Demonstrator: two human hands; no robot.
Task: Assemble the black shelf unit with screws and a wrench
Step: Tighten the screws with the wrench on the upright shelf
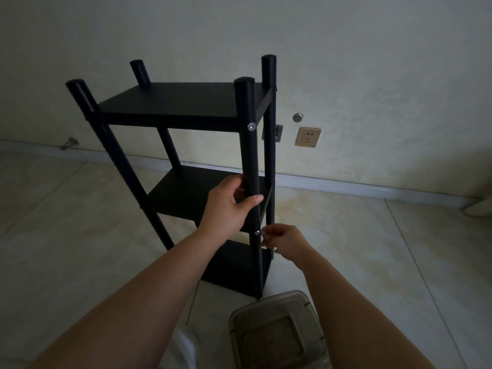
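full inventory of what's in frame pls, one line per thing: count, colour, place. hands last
shelf unit: 1, black, three boards on four round posts, standing on the floor by the wall
screws: 2 visible, silver, on the near right post, upper screw at the top board, lower screw at the middle board
wrench: 1, small and metallic, at the lower screw; mostly hidden by fingers
container: 1, clear plastic with lid, on the floor at bottom centre
wall socket: 1, beige, low on the wall right of the unit
round metal fitting: 1, silver, on the wall above the socket
left hand: 1, grips the near right post
right hand: 1, pinches the wrench at the lower screw
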